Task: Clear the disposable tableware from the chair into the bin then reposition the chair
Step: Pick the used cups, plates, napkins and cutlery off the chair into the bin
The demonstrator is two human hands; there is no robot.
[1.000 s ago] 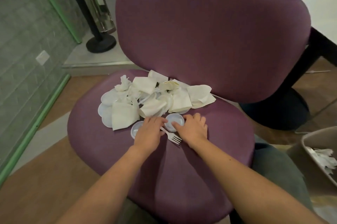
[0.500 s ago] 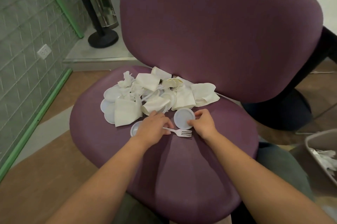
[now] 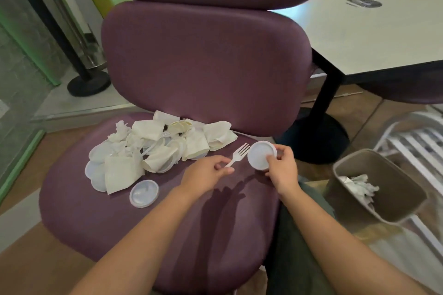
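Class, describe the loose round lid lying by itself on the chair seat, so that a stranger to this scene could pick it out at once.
Start at the purple chair and look down to its seat. The heap of white tableware lies at the back; nearer the front edge, apart from the heap, lies the round lid. Unlike the crumpled papers and overlapping discs behind it, it lies flat and alone, translucent with a raised rim.

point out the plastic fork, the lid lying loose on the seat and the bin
plastic fork (image 3: 240, 152), head view, on the tines
loose lid (image 3: 144, 193), head view, on its flat centre
bin (image 3: 400, 190), head view, on its inner wall
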